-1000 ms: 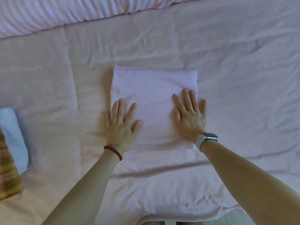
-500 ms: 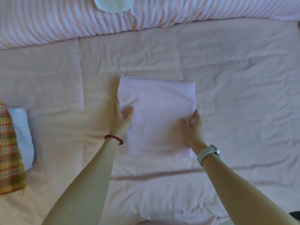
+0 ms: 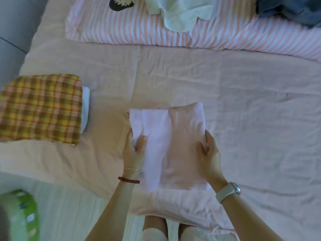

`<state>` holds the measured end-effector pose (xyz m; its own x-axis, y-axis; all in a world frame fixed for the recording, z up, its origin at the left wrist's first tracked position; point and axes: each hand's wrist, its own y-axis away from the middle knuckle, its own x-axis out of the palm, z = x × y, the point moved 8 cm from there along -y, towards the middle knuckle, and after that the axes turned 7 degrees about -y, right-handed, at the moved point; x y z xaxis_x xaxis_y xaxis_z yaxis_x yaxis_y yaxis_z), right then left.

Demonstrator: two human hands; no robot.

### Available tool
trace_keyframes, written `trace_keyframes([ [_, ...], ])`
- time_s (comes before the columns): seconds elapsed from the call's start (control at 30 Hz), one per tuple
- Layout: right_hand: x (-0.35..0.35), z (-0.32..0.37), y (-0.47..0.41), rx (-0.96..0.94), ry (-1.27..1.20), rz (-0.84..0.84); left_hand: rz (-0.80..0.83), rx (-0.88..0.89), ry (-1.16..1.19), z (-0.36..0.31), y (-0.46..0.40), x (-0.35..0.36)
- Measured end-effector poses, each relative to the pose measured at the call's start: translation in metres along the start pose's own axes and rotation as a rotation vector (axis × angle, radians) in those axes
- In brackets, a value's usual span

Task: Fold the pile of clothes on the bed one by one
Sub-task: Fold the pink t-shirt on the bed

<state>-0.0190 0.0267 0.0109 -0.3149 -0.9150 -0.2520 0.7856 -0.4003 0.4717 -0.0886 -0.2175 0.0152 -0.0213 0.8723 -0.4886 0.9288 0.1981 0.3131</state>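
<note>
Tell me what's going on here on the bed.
A person is folding laundry on a bed. Both hands grip a folded pale pink cloth by its sides, the left hand on its left edge and the right hand on its right edge, with thumbs on top. To the left lies a folded plaid cloth on top of a folded white one. Unfolded white and blue clothes wait on the striped blanket at the far side.

Three folded cloths — pink (image 3: 173, 145), plaid (image 3: 40, 108), white (image 3: 85, 108) — two unfolded garments, white (image 3: 180, 13) and blue (image 3: 288, 9), two hands.
</note>
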Motion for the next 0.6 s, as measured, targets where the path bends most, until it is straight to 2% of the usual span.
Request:
trace_keyframes([
  [0.13,0.043,0.034,0.040,-0.035,-0.023,0.114,-0.079,-0.013,0.026,-0.004,0.017,-0.078],
  [0.3,0.117,0.086,0.065,-0.142,-0.094,0.134,-0.161,0.030,0.042,-0.017,-0.002,-0.179],
  [0.43,0.204,0.136,0.071,-0.204,-0.138,0.119,-0.189,0.121,0.052,-0.025,-0.058,-0.268],
  [0.6,0.329,0.180,0.062,-0.203,-0.197,0.135,-0.210,0.194,-0.113,-0.009,-0.158,-0.368],
])
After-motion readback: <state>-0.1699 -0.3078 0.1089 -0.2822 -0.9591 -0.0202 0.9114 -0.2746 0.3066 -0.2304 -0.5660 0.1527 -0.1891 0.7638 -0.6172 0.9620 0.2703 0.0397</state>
